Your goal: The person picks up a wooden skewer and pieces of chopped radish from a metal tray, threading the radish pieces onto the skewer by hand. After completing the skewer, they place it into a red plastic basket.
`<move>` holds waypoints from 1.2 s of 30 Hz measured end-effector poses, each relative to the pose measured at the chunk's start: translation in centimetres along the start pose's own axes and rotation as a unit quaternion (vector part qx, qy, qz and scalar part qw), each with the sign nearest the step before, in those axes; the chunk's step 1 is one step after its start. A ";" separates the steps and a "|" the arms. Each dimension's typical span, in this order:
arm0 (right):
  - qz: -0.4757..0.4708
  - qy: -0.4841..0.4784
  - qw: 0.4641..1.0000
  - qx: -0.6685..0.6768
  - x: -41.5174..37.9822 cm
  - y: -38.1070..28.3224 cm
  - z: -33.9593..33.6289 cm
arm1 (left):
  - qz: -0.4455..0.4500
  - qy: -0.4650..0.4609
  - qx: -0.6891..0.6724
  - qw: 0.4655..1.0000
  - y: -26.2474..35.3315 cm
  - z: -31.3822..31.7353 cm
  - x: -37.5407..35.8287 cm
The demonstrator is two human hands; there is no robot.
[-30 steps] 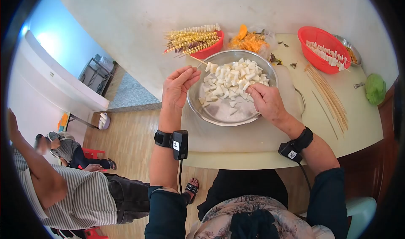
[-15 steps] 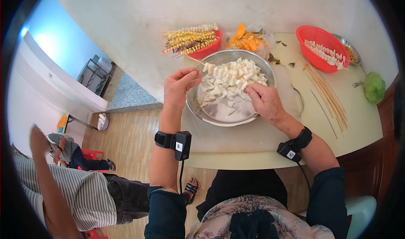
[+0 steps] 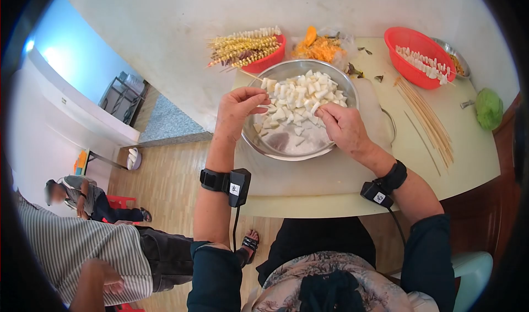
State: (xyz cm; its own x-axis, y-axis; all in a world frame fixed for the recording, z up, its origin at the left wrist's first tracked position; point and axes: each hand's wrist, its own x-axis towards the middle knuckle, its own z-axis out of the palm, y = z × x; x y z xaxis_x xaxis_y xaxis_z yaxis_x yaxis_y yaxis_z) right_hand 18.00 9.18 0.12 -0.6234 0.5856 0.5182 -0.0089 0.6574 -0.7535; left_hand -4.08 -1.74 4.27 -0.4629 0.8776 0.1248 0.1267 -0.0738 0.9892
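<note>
A wide metal bowl [image 3: 292,154] in front of me holds a heap of white, wedge-cut chunks [image 3: 300,100]. Across the heap slants a thin wooden skewer [image 3: 251,76], its bare end over the bowl's upper-left rim; white chunks appear threaded along it. My right hand [image 3: 346,129] is closed at the skewer's lower-right end, a white chunk at its fingertips. Above the bowl's left side, my left hand [image 3: 242,109] has thumb and forefinger drawn together just below the skewer. Whatever sits between them is too small to make out.
A red basket [image 3: 270,63] with loaded skewers, orange shreds [image 3: 319,49] and another red basket [image 3: 419,36] stand behind. To the right lie bare skewers [image 3: 424,119] and a green vegetable [image 3: 489,112]. A person in a striped shirt [image 3: 104,251] is close at my left.
My left hand has shifted slightly right, toward the chunks. The right hand keeps its place at the skewer's end. On the left, the nearby person's arm has dropped.
</note>
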 end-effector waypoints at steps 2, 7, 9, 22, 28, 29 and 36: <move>0.004 0.000 1.000 0.002 0.0 -0.1 0.0 | 0.004 0.003 0.004 1.000 -0.1 0.0 0.0; 0.005 -0.004 1.000 0.001 0.0 0.1 0.0 | -0.012 -0.035 0.080 0.996 -1.3 0.3 0.4; -0.012 0.017 1.000 0.002 0.0 0.7 0.5 | -0.009 -0.051 0.163 0.985 -1.8 0.6 0.7; 0.032 -0.002 0.999 0.004 0.0 0.6 0.5 | 0.170 -0.079 0.584 0.790 -4.7 3.3 1.4; 0.034 -0.001 0.999 0.017 -0.2 1.0 0.7 | 0.200 -0.080 0.595 0.774 -4.6 3.5 1.3; 0.033 -0.007 0.999 0.015 -0.3 1.1 0.6 | 0.197 -0.075 0.593 0.777 -4.6 3.5 1.2; 0.047 -0.004 0.998 0.028 -0.4 1.6 0.5 | 0.219 -0.050 0.491 0.842 -5.1 2.1 0.9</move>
State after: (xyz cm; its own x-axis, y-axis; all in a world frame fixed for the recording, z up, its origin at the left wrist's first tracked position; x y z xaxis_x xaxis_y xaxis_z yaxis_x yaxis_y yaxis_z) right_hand 17.82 9.75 -1.45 -0.6290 0.6399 0.4414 0.0064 0.5720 -0.8202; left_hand -3.31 0.42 -0.80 -0.1140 0.9073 0.4047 0.9527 -0.0157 0.3034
